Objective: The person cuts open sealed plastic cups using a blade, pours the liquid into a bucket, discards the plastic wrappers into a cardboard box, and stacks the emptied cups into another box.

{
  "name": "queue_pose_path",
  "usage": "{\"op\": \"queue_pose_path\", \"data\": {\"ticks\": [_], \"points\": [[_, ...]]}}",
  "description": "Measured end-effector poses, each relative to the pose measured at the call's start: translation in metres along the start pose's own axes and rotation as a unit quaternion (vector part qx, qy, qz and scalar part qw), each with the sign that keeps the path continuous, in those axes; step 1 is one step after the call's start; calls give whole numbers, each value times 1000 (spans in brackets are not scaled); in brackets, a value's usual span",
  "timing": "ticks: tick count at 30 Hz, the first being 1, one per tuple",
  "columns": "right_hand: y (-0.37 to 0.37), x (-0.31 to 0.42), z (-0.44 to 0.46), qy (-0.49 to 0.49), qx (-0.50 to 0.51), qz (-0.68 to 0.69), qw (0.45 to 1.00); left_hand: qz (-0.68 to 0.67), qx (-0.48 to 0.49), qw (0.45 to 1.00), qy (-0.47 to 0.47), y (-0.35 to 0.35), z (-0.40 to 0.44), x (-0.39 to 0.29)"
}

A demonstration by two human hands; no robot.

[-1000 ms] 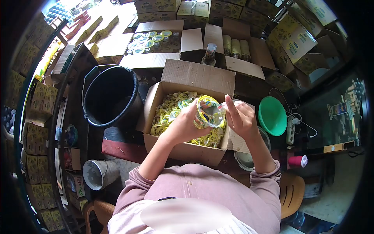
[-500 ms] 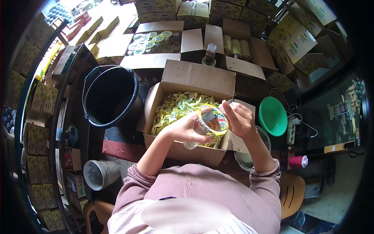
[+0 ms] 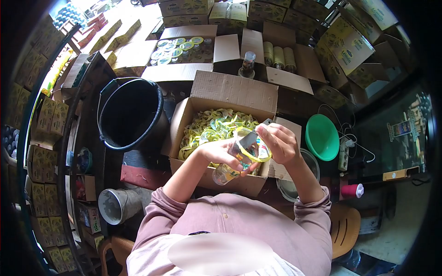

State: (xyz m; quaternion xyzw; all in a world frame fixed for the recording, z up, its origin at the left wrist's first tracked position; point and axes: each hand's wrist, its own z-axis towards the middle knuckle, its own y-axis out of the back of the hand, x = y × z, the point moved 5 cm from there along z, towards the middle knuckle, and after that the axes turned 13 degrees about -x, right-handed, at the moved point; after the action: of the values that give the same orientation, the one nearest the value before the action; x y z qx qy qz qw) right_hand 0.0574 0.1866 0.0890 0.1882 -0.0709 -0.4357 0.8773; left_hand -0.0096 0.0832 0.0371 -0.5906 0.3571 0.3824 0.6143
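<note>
My left hand (image 3: 224, 153) is wrapped round a clear printed plastic cup (image 3: 223, 175), which is tilted with its yellow-rimmed mouth toward my right hand. My right hand (image 3: 280, 143) pinches a flat grey blade (image 3: 249, 139) whose end lies at the cup's rim; whether it touches the plastic I cannot tell. Beneath both hands stands an open cardboard box (image 3: 235, 88). Inside it is a heap of yellow and clear curled strips (image 3: 207, 124).
At left are a black bucket (image 3: 159, 110) and a grey pail (image 3: 131, 208). A green bowl (image 3: 322, 137) sits at right beside a power strip (image 3: 344, 156). Behind are a box of yellow-lidded cups (image 3: 177, 49), a bottle (image 3: 248, 64) and a box of yellow rolls (image 3: 279, 56).
The cup has tilted, its base swinging down and left so more of its side shows. The blade has come into clearer view across the rim, and my right hand has shifted slightly.
</note>
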Motion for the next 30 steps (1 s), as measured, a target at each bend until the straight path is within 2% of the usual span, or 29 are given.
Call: {"op": "queue_pose_path", "data": {"ticks": [7, 10, 16, 22, 30], "points": [[-2, 2, 0, 13, -12, 9, 1000, -146, 73, 987, 7, -4, 1, 13], [-3, 4, 2, 21, -21, 13, 999, -259, 144, 954, 42, -10, 0, 19], [-4, 5, 6, 39, -32, 26, 998, -347, 181, 919, 44, -18, 1, 27], [-7, 2, 3, 35, -39, 17, 998, -449, 249, 857, 49, -22, 2, 33], [-6, 5, 6, 45, -47, 10, 998, -490, 290, 820, 61, -31, 1, 29]]}}
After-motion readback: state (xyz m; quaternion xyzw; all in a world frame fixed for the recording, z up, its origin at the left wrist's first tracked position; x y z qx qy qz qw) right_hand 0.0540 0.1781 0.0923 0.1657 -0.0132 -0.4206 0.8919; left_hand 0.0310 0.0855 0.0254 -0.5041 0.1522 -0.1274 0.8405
